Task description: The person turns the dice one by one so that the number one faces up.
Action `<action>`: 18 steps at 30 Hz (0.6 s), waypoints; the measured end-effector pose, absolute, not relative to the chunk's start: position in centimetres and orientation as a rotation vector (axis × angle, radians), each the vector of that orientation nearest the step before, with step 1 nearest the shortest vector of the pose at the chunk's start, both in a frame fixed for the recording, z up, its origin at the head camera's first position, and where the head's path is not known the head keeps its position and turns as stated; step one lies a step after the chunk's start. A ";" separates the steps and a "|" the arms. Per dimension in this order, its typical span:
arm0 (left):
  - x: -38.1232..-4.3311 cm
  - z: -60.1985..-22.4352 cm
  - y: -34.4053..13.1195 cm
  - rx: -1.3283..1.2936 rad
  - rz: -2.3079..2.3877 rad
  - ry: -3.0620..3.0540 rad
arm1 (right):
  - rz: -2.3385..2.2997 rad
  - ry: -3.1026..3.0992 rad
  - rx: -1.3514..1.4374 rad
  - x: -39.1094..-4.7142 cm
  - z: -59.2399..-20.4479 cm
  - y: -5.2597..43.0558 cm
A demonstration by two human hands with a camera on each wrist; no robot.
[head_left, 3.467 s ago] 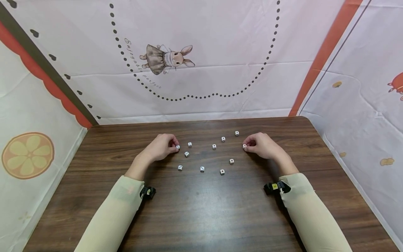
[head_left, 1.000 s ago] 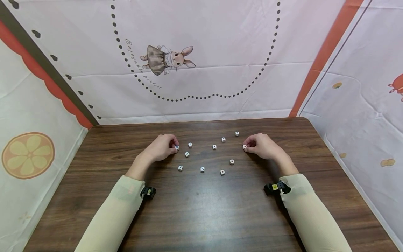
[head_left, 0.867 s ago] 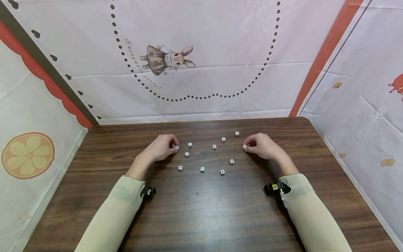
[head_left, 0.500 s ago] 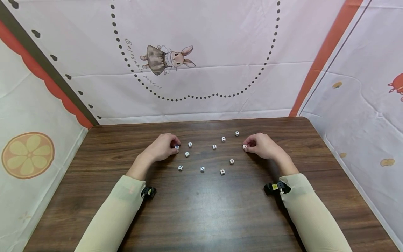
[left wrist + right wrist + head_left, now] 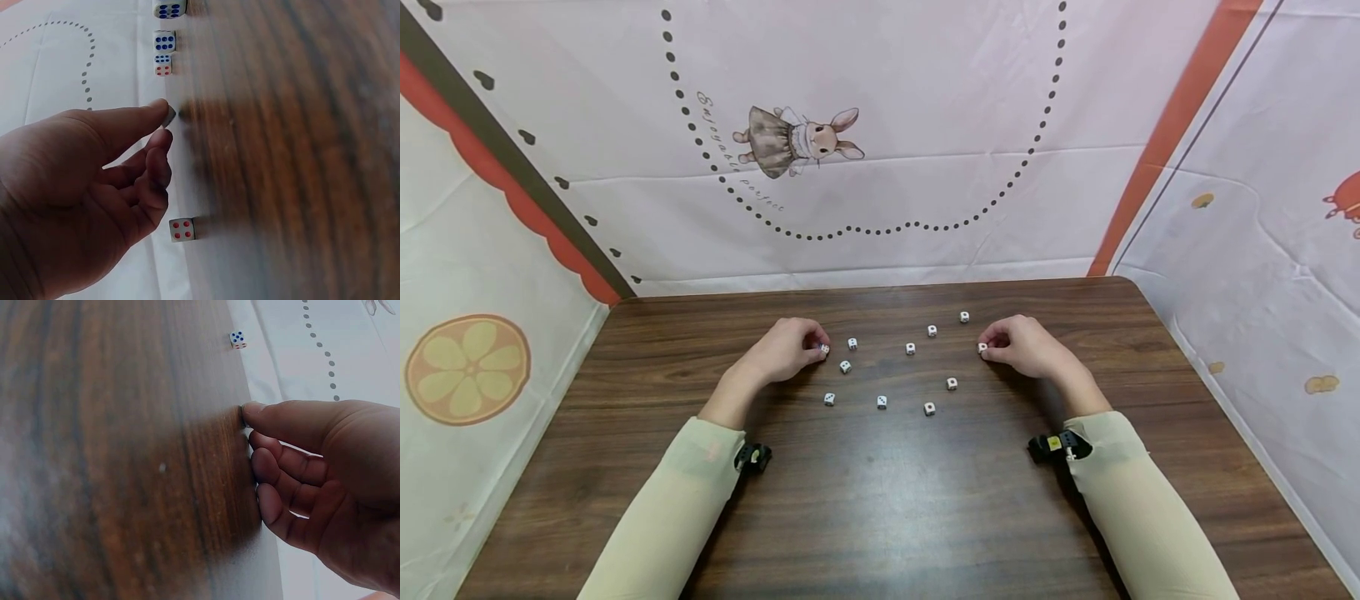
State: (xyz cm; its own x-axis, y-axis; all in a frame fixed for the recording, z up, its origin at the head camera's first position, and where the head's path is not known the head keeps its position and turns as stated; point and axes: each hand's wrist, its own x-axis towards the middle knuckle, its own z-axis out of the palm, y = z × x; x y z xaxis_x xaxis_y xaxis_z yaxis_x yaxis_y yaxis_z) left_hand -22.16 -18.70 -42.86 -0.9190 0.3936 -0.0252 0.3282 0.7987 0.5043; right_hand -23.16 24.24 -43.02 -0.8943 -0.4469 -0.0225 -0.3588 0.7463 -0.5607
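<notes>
My left hand (image 5: 784,348) pinches a small white die (image 5: 824,349) between thumb and fingertips on the left of the dice. In the left wrist view only a sliver of that die (image 5: 170,115) shows beside the thumb. Across the table, my right hand (image 5: 1027,346) holds another white die (image 5: 982,347) by its sides. The right wrist view shows that thumb (image 5: 253,412) low at the tabletop, hiding most of the die. Nearest the left fingers are a die (image 5: 852,343) and one slightly closer to me (image 5: 846,367).
Several more dice lie between the hands, among them a front-left die (image 5: 829,400), a front-right die (image 5: 929,409) and a back die (image 5: 965,317). They rest on a dark wood table (image 5: 880,508). Printed white cloth (image 5: 925,192) hangs behind it and at both sides.
The die in my left fingers has turned: rows of pips faced up about a second ago, and now it sits at a different angle. The right hand and the loose dice stay put.
</notes>
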 end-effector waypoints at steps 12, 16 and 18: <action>-22.2 -42.8 -18.8 0.577 0.775 2.869 | -0.846 2.781 -0.627 -23.1 -42.9 24.1; -22.1 -42.7 -18.8 0.572 0.769 2.871 | -0.842 2.784 -0.633 -23.1 -42.9 24.2; -22.1 -42.8 -18.8 0.575 0.766 2.869 | -0.840 2.786 -0.627 -23.1 -43.0 24.2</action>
